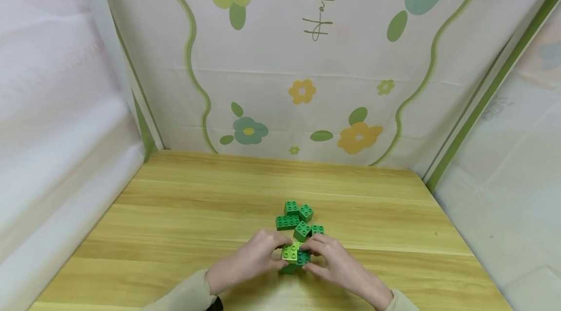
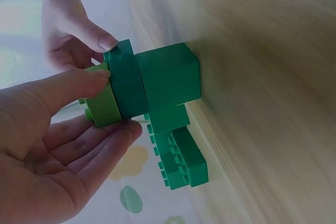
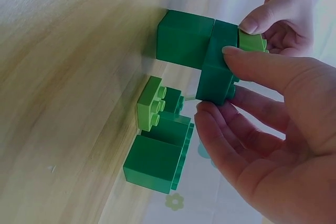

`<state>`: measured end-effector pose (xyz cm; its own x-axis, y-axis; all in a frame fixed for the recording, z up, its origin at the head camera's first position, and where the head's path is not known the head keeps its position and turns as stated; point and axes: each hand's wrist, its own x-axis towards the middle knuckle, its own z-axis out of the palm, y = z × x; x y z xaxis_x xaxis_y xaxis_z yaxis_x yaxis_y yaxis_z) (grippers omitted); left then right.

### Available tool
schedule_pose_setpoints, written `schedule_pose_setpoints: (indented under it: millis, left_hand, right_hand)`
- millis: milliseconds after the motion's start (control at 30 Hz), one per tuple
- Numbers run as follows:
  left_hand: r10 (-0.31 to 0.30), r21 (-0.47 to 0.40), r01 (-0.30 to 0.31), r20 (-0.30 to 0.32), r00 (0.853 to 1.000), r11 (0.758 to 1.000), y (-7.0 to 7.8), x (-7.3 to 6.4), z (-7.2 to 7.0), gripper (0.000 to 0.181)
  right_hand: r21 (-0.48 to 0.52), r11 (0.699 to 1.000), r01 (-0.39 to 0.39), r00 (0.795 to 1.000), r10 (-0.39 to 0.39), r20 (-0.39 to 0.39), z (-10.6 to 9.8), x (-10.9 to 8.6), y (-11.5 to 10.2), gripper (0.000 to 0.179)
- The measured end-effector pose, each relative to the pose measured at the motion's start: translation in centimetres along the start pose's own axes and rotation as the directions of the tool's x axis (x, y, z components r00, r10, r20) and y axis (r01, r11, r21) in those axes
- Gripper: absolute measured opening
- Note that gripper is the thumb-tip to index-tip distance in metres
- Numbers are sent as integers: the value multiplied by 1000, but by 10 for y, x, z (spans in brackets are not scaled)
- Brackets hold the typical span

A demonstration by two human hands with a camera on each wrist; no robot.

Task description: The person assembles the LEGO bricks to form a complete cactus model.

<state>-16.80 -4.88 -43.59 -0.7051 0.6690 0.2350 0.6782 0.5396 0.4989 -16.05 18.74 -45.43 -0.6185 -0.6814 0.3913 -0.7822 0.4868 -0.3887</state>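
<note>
A small tower of toy building bricks stands at the table's near side. Its lowest part is a green brick (image 2: 169,77); across it sits a dark green brick (image 3: 216,61) that overhangs to the right, and a lime brick (image 1: 289,252) is on top at the left. My left hand (image 1: 254,257) pinches the lime brick between thumb and fingers from the left. From the opposite side my right hand (image 1: 337,263) holds the overhanging end of the dark green brick, thumb on the near face and fingertips behind it.
Just beyond the tower lie several loose green bricks, among them a long one (image 1: 287,222) and a square one (image 1: 306,212). Another lime brick (image 3: 149,103) is on the table among them. A printed curtain (image 1: 263,58) hangs behind the wooden table (image 1: 197,213).
</note>
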Motion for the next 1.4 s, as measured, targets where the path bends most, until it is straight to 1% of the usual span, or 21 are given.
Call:
schedule_pose_setpoints:
  millis: [333,733,900,1067,1200,1400]
  left_hand:
    - [12,41,-11,-28,1000,999,2,-3,2,36]
    - [28,87,-24,-46,999,996,3,-6,5,37]
    - [41,57,-38,-60,997,998,1,-6,6,36]
    - [36,1,-36,-46,998,999,-5,-7,8,36]
    - [51,-41,-52,-37,998,998,-9,-8,8,36]
    - [70,-54,-72,-35,997,996,-13,-8,8,39]
  right_hand:
    - [0,1000,-3,1000,3,-3,0,0,0,34]
    - [14,999,48,999,-47,-27,1,0,1,33]
    - [17,999,49,998,-49,-28,0,0,1,32]
    - [24,999,35,999,-35,-18,1,0,1,31]
    - [23,999,25,1000,-25,-11,1,0,1,31]
    - [15,1000,18,1000,-18,-8,0,0,1,32]
